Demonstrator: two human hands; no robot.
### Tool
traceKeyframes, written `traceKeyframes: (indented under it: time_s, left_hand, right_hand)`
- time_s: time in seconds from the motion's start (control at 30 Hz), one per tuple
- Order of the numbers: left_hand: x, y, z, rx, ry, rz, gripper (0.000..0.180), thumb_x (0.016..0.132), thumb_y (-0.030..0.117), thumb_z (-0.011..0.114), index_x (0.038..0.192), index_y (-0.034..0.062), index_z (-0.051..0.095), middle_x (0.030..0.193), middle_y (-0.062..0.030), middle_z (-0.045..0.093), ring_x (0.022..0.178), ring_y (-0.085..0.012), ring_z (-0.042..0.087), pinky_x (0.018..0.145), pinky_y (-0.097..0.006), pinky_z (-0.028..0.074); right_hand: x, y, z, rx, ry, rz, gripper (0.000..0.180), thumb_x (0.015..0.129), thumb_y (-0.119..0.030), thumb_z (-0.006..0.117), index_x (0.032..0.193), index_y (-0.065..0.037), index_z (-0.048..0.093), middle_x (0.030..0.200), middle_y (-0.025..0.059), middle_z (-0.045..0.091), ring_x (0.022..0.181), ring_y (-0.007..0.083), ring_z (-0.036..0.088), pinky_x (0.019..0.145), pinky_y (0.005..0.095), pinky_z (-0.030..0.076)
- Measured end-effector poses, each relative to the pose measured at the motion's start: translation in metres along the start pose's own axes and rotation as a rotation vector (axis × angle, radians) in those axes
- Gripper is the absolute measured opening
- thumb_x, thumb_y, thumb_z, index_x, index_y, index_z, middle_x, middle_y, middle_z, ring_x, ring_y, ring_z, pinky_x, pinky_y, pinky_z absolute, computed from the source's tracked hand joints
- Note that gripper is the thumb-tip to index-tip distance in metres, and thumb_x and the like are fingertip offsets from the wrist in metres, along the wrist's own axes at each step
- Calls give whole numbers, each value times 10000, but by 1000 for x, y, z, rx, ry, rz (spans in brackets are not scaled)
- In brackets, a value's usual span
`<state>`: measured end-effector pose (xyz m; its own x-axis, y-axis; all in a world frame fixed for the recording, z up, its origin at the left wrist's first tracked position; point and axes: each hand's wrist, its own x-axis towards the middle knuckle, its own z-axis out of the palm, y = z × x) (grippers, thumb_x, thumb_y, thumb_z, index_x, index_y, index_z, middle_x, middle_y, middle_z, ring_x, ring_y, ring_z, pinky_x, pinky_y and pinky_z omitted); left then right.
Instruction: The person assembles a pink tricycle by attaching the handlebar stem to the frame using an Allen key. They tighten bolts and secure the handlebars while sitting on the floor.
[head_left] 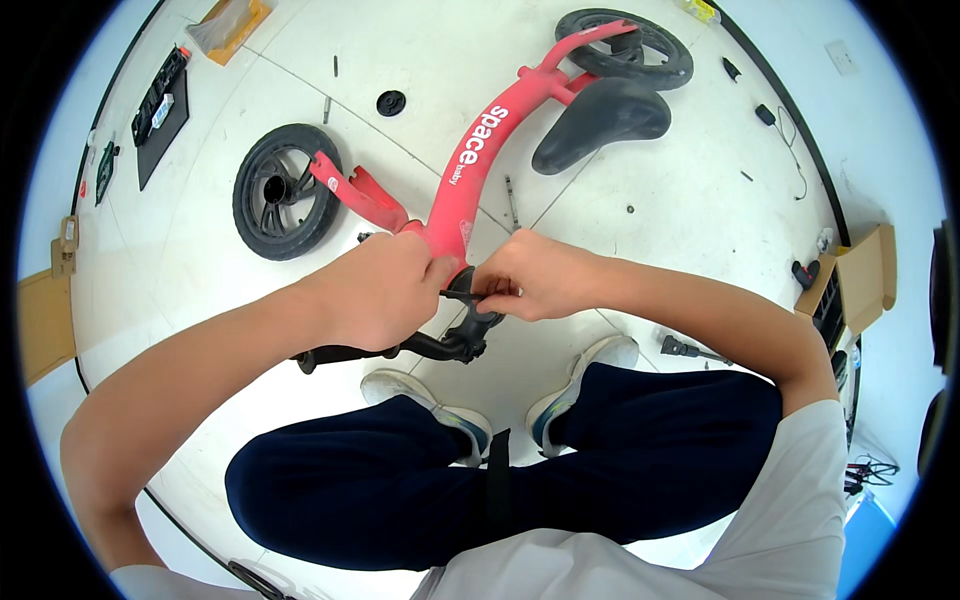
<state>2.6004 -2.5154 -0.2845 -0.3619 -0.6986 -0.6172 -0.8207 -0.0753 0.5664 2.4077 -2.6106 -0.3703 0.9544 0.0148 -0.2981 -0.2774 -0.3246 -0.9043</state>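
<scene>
A pinkish-red kids' balance bike frame (470, 170) lies on its side on the floor in front of me. At its head tube, my left hand (375, 288) and my right hand (530, 278) are both closed and nearly meet. A thin black strip-like piece (460, 295) runs between their fingers; its exact kind is unclear. Just below sits the black handlebar stem (470, 335), and the black handlebar (345, 355) passes partly under my left hand. The red fork (365, 195) points left, its tips overlapping the black front wheel (245, 190). My fingers hide most of the joint.
Past the black saddle (605, 125) lies the rear wheel (665, 60) at the frame's tail. A black round disc (391, 103), a thin rod (511, 203) and a black-headed tool (685, 348) lie about. Open cardboard box (865, 275) at right; my shoes (585, 385) flank the stem.
</scene>
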Motion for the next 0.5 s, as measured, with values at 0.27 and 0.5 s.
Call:
traceKeyframes:
  time_s: [0.27,0.5]
  left_hand:
    - [3,22,-3,4,-40,-249,367,1025,151,378,871,-111,584,646,-282,528,605,-433,561,608,-510,455]
    - [2,-10,33,-539,217,-321,431,1016,262,416,672,22,512,557,-62,448,442,-149,403,405,-315,286]
  right_hand:
    - [1,1,-3,27,-47,2,116,830,-54,693,909,31,696,800,152,717,731,268,693,700,355,542]
    - [5,11,-14,105,-109,-109,123,840,-50,661,914,37,706,771,138,722,664,227,679,649,320,532]
